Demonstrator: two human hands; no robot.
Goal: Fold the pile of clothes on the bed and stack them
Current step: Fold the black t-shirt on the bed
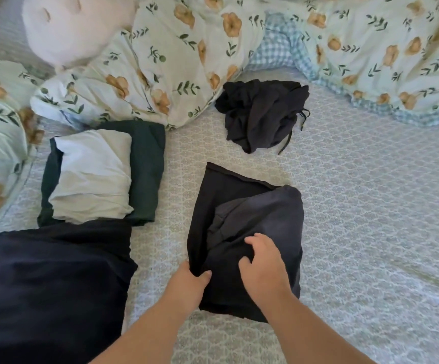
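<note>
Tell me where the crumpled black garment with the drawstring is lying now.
In the head view, the crumpled black garment lies unfolded on the bed sheet, right of centre, just below the floral duvet.
</note>
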